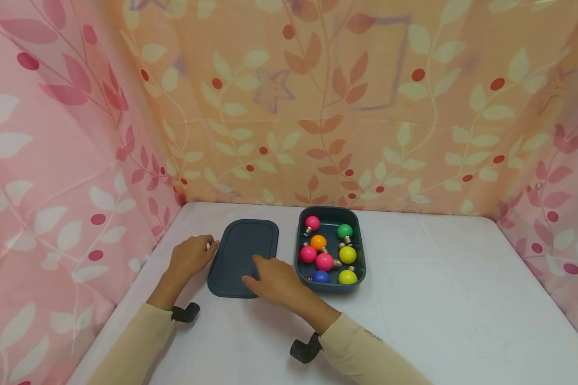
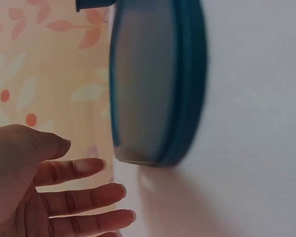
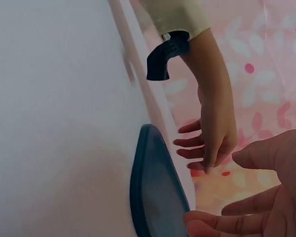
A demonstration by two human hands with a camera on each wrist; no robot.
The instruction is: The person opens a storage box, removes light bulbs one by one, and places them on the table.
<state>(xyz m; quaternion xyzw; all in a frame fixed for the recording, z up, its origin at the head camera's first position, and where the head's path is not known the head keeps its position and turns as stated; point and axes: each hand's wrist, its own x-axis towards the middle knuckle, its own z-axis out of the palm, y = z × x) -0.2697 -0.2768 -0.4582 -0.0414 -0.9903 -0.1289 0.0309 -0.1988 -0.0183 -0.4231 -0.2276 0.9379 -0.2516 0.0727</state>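
Note:
A dark blue-grey lid (image 1: 238, 267) with rounded corners lies flat on the white table. At its left edge is my left hand (image 1: 191, 255); in the left wrist view its fingers (image 2: 84, 200) are extended and apart from the lid (image 2: 187, 89). Over the lid's right part reaches my right hand (image 1: 275, 280), thumb and fingers spread, holding nothing. In the right wrist view its fingertips (image 3: 195, 222) overlap the lid's edge (image 3: 138, 192); whether they touch it I cannot tell.
Right of the lid stands a dark open container (image 1: 363, 262) with several coloured light bulbs, among them a green bulb (image 1: 344, 231), an orange bulb (image 1: 318, 243) and a blue bulb (image 1: 321, 276). A patterned curtain (image 1: 289, 107) hangs behind the white table (image 1: 438, 299).

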